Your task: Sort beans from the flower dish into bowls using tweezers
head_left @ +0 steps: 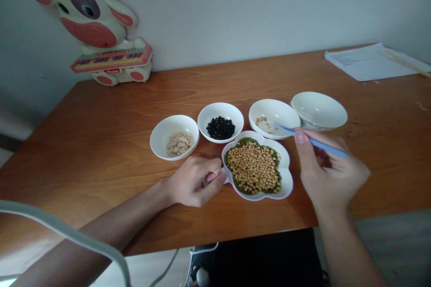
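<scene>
My left hand (pixel 200 181) is closed round the handle of a flower-shaped dish (pixel 286 181). Yellow split-pea-like seeds (pixel 254 166) lie in this dish over a layer of green beans (pixel 240 187). Between the thumb and fingers of my right hand (pixel 332 166) is a slim blue stick-like tool (pixel 325 145), perhaps tweezers. Its tip reaches into a white bowl (pixel 284 114) with a few yellow seeds (pixel 261 119) at the bottom. Whether the tip holds a seed, I cannot tell.
Left of that bowl stand a white bowl of black beans (pixel 220 128) and one of pale flat seeds (pixel 179 144). Another white bowl (pixel 318 110) is at the right. A cow-shaped toy keyboard (pixel 111 58) and paper sheets (pixel 373 61) lie farther back. A grey curved tube (pixel 77 235) crosses the lower left.
</scene>
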The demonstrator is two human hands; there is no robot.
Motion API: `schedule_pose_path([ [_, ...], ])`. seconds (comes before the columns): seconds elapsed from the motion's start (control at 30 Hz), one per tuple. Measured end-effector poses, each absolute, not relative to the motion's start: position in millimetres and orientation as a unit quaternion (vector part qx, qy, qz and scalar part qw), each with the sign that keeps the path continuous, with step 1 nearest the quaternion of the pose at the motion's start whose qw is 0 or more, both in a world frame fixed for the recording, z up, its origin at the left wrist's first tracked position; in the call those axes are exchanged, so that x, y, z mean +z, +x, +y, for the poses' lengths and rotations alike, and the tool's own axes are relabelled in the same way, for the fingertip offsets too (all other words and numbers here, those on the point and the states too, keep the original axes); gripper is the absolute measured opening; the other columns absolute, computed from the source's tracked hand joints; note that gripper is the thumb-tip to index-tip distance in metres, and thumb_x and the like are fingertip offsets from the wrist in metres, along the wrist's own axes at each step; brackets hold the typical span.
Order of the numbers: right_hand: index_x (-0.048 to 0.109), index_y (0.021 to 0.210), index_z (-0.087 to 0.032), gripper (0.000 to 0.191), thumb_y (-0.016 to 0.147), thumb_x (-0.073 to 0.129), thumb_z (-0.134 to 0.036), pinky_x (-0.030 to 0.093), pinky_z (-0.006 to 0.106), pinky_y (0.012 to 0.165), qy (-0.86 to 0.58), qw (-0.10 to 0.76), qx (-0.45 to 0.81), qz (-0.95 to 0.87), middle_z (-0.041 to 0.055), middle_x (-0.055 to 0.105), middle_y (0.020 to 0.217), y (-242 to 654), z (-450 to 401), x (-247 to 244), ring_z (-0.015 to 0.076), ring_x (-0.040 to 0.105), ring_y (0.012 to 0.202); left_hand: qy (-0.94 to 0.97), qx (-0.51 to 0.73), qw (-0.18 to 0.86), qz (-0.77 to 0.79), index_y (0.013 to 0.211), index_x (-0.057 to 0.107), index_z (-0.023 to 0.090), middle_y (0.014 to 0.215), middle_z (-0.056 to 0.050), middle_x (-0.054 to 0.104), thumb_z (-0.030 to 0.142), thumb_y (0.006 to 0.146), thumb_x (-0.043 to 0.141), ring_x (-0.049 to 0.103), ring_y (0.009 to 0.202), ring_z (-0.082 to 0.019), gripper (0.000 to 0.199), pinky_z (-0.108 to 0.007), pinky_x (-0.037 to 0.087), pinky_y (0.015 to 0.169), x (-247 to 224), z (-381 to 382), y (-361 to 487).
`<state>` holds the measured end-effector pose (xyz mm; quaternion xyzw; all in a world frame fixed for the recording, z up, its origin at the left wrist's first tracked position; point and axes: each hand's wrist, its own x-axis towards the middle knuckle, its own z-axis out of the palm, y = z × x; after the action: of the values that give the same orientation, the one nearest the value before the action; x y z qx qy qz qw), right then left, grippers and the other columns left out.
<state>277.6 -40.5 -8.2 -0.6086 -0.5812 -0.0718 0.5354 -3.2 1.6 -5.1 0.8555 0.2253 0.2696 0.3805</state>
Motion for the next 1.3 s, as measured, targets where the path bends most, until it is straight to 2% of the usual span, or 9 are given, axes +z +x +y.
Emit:
schedule_pose_path([
  [0.17,0.077,0.115,-0.031,0.022,0.095,0.073,-0.025,0.061,0.044,0.083,-0.592,0.509,-0.085,-0.62,0.004,0.082,0.103,268,-44,-4,0.0244,0.075,0.088,0.855,0.274,0.38,0.221,0.072,0.031,0.023,0.06,0.008,0.037,0.016,0.095,0.055,0.031,0.05,-0.007,0.034,-0.025,0.025,0.049,-5,2,-3],
  [0.3,0.077,0.114,-0.03,0.022,0.094,0.073,-0.023,0.061,0.042,0.083,-0.584,0.519,-0.059,-0.621,0.0039,0.082,0.105,266,-43,0,0.0236,0.075,0.09,0.86,0.27,0.374,0.22,0.072,0.031,0.023,0.06,0.008,0.038,0.016,0.096,0.054,0.031,0.049,-0.007,0.034,-0.025,0.025,0.049,-4,2,-3],
  [0.53,0.077,0.109,-0.027,0.019,0.092,0.074,-0.018,0.06,0.039,0.084,-0.499,0.434,0.022,-0.75,0.0016,0.083,0.104,255,-36,6,0.0211,0.077,0.093,0.861,0.268,0.37,0.225,0.072,0.032,0.023,0.059,0.008,0.038,0.017,0.096,0.053,0.031,0.049,-0.007,0.033,-0.025,0.025,0.049,-4,2,-3],
  [0.93,0.079,0.109,-0.027,0.018,0.094,0.071,-0.02,0.064,0.042,0.087,-0.499,0.413,0.025,-0.761,0.0032,0.083,0.106,253,-31,4,0.0228,0.079,0.095,0.862,0.277,0.366,0.215,0.073,0.033,0.023,0.059,0.008,0.038,0.017,0.097,0.052,0.032,0.048,-0.008,0.031,-0.025,0.025,0.048,-2,2,-1],
  [1.13,0.079,0.106,-0.027,0.016,0.093,0.072,-0.02,0.065,0.036,0.079,-0.516,0.434,0.024,-0.738,0.0033,0.083,0.101,251,-35,3,0.0214,0.078,0.09,0.861,0.275,0.369,0.215,0.073,0.034,0.023,0.059,0.008,0.039,0.018,0.097,0.053,0.034,0.049,-0.008,0.031,-0.026,0.027,0.049,-4,3,-3],
  [1.3,0.077,0.109,-0.026,0.018,0.094,0.071,-0.02,0.064,0.039,0.086,-0.505,0.416,0.022,-0.756,0.0033,0.083,0.105,252,-34,1,0.0214,0.078,0.094,0.86,0.277,0.371,0.215,0.073,0.033,0.023,0.059,0.008,0.038,0.018,0.096,0.053,0.034,0.049,-0.008,0.031,-0.026,0.026,0.049,-5,3,-3],
])
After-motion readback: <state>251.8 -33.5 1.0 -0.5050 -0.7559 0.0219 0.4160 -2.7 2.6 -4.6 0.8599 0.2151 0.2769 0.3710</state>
